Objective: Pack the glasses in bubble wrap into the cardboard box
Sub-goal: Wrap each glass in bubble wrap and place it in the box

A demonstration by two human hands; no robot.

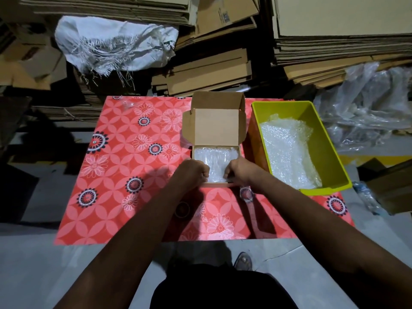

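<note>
Cardboard box point(215, 130) open on red flowery cloth point(133, 175), lid up
Bubble wrap bundle point(215, 160) already inside box, glasses not clear through wrap
Left hand point(192, 172), right hand point(239, 171) both curled at near edge, seem to pinch wrap
Tuck edges down softly, keep flat, no hard squeeze
More wrap in yellow bin point(330, 152) beside box

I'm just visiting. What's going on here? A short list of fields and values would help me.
surface: red flowered cloth
box: cardboard box, lid open, bubble wrap inside
left hand: fingers curled at the box's near edge
right hand: fingers curled at the wrap's near edge
bin: yellow bin right of the box, more wrap in it
behind: stacked flat cardboard
</note>
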